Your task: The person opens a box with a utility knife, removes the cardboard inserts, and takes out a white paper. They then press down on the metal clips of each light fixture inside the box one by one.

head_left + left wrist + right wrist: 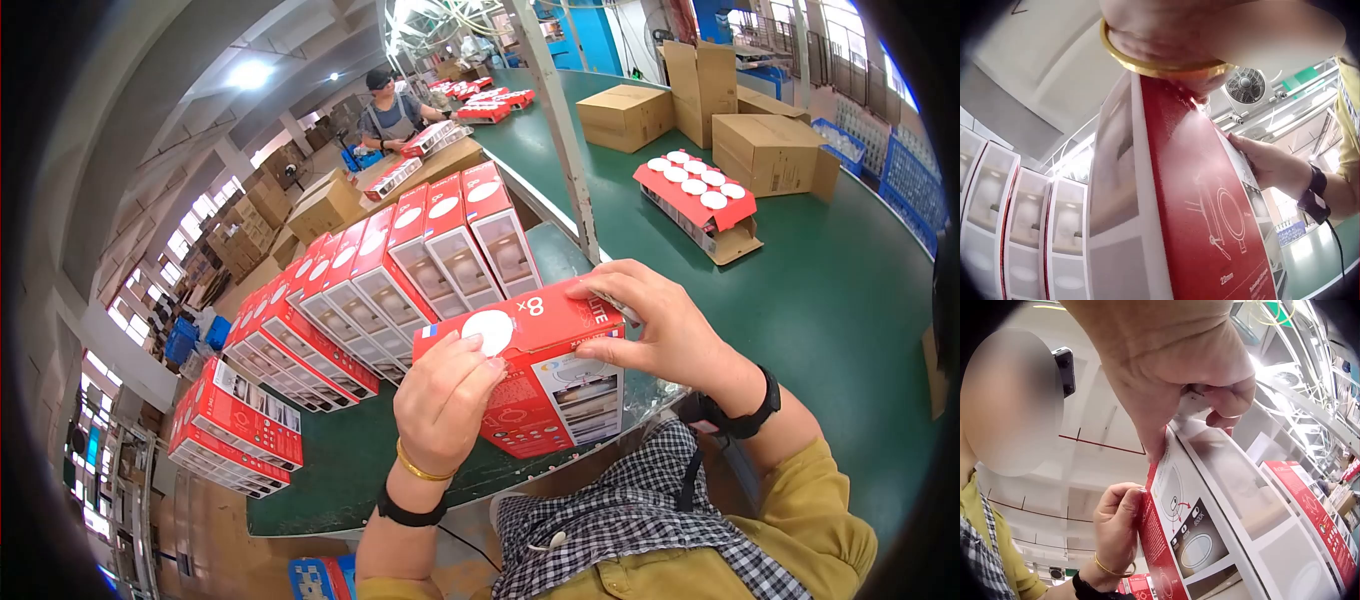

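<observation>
Red x8 light carton (545, 375) stood upright between the hands; right hand (665, 320) clamped round its right end, likely steadying it, left hand (448, 398) pinching the top edge by the white disc (487, 328). Beyond left hand, similar cartons (380, 275) stood rowed, probably saving room.

Right of the gripped red box (530, 405) I've room over bare green worktop (810, 345) up to the flap-open carton (690, 208); ahead, a slanting metal post (557, 120) and, leftward, a packed row of red boxes (345, 285) bar my way.
</observation>
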The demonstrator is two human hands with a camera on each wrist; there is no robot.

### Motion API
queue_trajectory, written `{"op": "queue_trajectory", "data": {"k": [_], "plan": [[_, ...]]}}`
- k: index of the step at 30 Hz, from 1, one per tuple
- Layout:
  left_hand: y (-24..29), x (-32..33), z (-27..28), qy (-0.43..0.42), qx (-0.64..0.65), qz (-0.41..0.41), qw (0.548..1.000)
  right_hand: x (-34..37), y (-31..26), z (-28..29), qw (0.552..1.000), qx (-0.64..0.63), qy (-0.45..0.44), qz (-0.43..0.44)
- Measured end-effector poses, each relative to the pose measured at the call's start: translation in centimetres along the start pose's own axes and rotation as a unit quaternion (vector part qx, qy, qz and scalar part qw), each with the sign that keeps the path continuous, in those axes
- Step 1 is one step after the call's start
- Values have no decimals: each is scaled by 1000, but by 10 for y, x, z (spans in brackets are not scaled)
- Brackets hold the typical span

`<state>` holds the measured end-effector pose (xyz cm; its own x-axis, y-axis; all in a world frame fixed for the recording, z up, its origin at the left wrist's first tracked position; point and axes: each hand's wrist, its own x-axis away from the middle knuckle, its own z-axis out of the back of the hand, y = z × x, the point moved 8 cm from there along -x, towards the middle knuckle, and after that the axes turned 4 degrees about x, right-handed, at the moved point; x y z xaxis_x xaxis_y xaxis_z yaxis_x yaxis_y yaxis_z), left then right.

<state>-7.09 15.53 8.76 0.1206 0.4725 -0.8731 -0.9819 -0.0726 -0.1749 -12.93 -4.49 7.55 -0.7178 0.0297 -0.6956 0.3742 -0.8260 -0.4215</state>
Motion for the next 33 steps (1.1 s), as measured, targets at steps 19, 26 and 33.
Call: {"op": "queue_trajectory", "data": {"k": [19, 26, 33], "plan": [[-17, 21, 0, 25, 62, 57, 996, 5, -3, -4, 999, -1, 41, -16], [-34, 23, 6, 95, 156, 135, 974, 3, -4, -5, 998, 22, 59, -5], [-25, 16, 9, -26, 138, 181, 973, 2, 2, -6, 998, 7, 58, -33]]}}
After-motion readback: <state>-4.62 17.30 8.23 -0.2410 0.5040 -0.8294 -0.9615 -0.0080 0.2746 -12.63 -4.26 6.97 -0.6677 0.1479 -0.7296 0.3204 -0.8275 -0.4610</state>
